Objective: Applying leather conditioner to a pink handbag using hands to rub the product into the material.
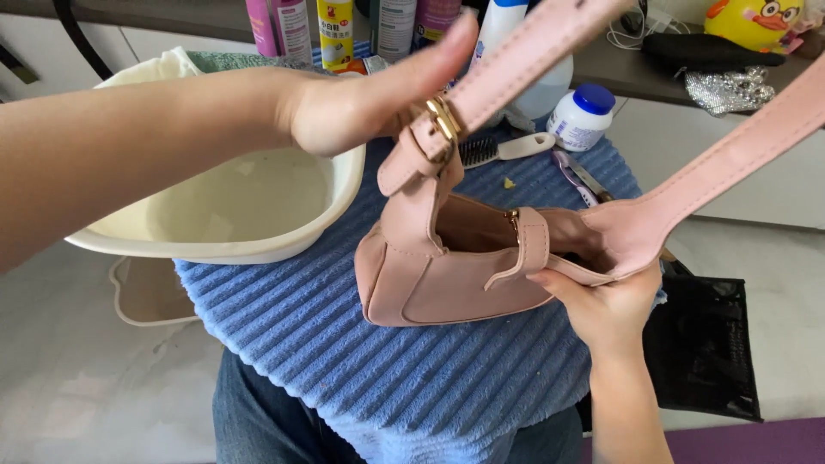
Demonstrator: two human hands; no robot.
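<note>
Bag: a pink shoulder bag (447,275) is lying on its side on a blue ribbed towel (412,378) that is covering the person's lap, its mouth gaping open toward the camera.
Strap: the pink strap (524,51) is rising up out of frame and coming back down to the bag's right end; a gold buckle (443,120) is sitting near its left end.
Left hand: the left hand (361,103) is pressing flat against the strap by the buckle, fingers straight and spread, closing on nothing.
Right hand: the right hand (606,305) is curling under the bag's right end, pinching the edge where the strap joins.
Nearby: a cream basin (215,249) is resting just left of the bag; a brush (503,150) and a white jar with a blue lid (580,116) are lying beyond it.
Doing it well: keeping the right-hand grip firm is probably steadying the bag while the left is working the strap; lifting the strap clear of the basin seems wise, lest it dip in.
</note>
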